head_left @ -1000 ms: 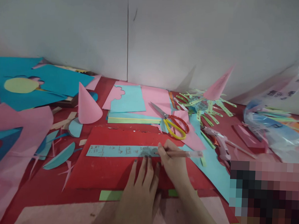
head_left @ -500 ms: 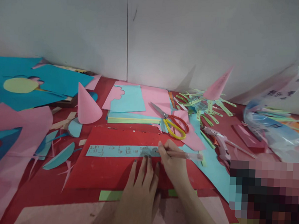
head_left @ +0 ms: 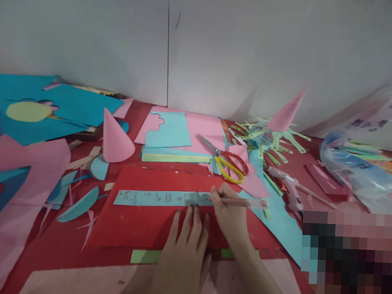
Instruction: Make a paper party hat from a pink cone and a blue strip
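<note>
A light-blue paper strip (head_left: pixel 163 198) with rows of handwritten figures lies across a red sheet (head_left: pixel 130 226). My left hand (head_left: pixel 187 242) rests flat, fingers spread, its fingertips at the strip's lower edge. In my right hand (head_left: pixel 230 211) is a pen (head_left: pixel 245 203), gripped between thumb and fingers, its tip at the right part of the strip. Just beyond the right hand lie scissors (head_left: pixel 226 157) with one red and one yellow handle, on paper pieces.
A pink paper cone (head_left: pixel 116 139) stands at left, near cut blue pieces (head_left: pixel 79 204). Behind the red sheet is a paper stack (head_left: pixel 176 157). At right are a fringed pink cone (head_left: pixel 286 114), a glue gun (head_left: pixel 288 185) and a plastic bag (head_left: pixel 367 172).
My right hand and the pen have shifted slightly to the right along the strip. My left hand stays in place.
</note>
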Available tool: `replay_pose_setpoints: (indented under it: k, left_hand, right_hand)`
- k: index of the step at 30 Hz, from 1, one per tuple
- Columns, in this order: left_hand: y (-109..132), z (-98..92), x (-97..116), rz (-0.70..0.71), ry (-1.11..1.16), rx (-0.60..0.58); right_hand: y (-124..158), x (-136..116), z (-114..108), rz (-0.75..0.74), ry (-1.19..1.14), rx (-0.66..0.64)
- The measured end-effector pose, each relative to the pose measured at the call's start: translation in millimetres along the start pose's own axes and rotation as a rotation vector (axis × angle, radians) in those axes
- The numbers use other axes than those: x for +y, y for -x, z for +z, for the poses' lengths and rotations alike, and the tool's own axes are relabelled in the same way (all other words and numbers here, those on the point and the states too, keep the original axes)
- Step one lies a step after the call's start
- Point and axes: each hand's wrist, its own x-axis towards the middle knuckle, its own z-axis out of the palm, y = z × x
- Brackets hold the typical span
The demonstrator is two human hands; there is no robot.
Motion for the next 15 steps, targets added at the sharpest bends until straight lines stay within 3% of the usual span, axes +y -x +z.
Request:
replay_pose_setpoints:
  k: [15]
  left_hand:
    - [1.0,0.5,-0.4,-0.001,-0.006,-0.002]
  right_hand:
    - [-0.2,-2.0,-1.6,0.013,0.008,-0.018]
